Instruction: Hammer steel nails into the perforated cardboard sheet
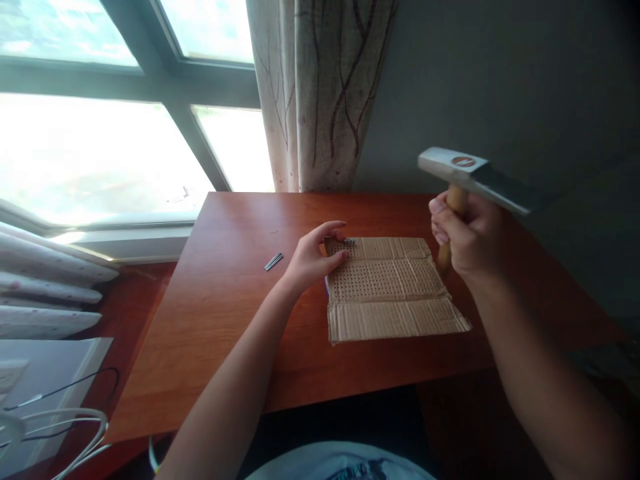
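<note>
Shirt [340,461] bottom centre; right hand [467,235] gripping a hammer [463,175], upper right. Mid-frame cardboard [390,287]: middle's holed, rest mostly isn't. Left hand [314,257] on it, can't tell if pinching.

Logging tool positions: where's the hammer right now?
In the head view, the hammer is right of centre, gripped in the right hand, up and right of the cardboard on the table.

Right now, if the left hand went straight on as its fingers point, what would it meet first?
Likely the dark nail-like pieces by the far edge of the corrugated cardboard; depth is unclear.
</note>
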`<act>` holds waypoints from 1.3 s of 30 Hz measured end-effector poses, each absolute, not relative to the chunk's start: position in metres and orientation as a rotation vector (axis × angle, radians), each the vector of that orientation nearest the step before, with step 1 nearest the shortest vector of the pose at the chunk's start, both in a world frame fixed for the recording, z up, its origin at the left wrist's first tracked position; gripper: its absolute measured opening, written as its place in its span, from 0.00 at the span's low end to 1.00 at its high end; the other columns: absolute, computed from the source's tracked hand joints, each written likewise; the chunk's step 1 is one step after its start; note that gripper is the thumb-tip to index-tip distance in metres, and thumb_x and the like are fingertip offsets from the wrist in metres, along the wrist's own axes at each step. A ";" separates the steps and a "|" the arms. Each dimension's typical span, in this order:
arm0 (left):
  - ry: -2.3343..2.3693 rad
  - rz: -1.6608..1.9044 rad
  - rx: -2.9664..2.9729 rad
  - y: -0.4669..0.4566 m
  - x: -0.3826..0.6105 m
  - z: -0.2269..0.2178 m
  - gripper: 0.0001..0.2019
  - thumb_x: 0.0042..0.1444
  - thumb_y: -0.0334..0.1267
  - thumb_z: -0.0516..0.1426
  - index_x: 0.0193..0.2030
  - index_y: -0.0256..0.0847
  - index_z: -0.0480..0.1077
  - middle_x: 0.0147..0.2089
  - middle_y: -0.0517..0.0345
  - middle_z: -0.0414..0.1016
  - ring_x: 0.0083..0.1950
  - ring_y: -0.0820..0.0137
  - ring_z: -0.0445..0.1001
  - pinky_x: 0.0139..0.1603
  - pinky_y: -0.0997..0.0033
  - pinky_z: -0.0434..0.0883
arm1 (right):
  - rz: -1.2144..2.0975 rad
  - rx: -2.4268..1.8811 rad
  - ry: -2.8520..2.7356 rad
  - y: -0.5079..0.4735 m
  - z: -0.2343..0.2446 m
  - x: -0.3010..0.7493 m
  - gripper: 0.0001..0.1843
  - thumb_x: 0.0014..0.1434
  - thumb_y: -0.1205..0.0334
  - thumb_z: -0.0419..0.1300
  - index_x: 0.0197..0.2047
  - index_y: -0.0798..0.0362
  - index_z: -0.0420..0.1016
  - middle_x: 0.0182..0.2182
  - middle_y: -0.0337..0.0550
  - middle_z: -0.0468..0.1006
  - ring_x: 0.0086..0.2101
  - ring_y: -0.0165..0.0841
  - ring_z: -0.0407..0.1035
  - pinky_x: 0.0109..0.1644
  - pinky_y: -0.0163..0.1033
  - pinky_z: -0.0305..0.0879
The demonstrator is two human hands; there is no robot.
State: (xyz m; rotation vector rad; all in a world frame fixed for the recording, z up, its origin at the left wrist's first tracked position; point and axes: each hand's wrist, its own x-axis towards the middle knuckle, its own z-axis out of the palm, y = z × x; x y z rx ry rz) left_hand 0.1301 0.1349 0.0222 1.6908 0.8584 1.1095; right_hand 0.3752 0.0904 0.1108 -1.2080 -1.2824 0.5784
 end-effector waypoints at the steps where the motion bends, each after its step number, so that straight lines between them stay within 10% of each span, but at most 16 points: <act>1: 0.863 1.119 1.698 0.135 0.130 0.022 0.25 0.51 0.31 0.65 0.58 0.38 0.72 0.46 0.50 0.78 0.49 0.65 0.76 0.59 0.61 0.71 | 0.595 -1.162 -1.218 0.093 0.109 0.380 0.17 0.58 0.52 0.68 0.26 0.48 0.67 0.17 0.30 0.57 0.16 0.25 0.49 0.19 0.37 0.42; 16: 0.848 1.181 1.665 0.137 0.127 0.023 0.22 0.54 0.35 0.65 0.56 0.40 0.73 0.51 0.48 0.79 0.54 0.63 0.77 0.57 0.61 0.74 | 0.512 -1.037 -1.067 0.100 0.087 0.410 0.27 0.60 0.44 0.66 0.21 0.49 0.59 0.14 0.29 0.53 0.13 0.23 0.48 0.15 0.34 0.42; 22: 1.335 1.354 1.733 0.152 0.098 0.033 0.15 0.57 0.38 0.60 0.50 0.41 0.75 0.50 0.49 0.80 0.42 0.68 0.79 0.41 0.69 0.76 | 0.559 -1.012 -1.009 0.095 0.083 0.415 0.28 0.58 0.44 0.67 0.21 0.48 0.56 0.13 0.27 0.51 0.12 0.22 0.44 0.13 0.34 0.38; 30: 2.045 0.071 2.009 0.159 0.041 0.055 0.08 0.51 0.43 0.60 0.35 0.47 0.80 0.41 0.50 0.82 0.40 0.55 0.77 0.36 0.62 0.70 | 0.510 -0.998 -0.938 0.089 0.083 0.416 0.25 0.58 0.49 0.65 0.19 0.47 0.56 0.13 0.27 0.51 0.12 0.23 0.41 0.13 0.34 0.35; 39: 1.987 -0.096 1.981 0.164 0.033 0.050 0.07 0.46 0.46 0.62 0.29 0.48 0.80 0.36 0.51 0.82 0.33 0.60 0.75 0.31 0.66 0.66 | 0.528 -1.001 -0.979 0.089 0.082 0.412 0.25 0.60 0.51 0.64 0.21 0.48 0.55 0.14 0.27 0.51 0.13 0.22 0.43 0.15 0.36 0.34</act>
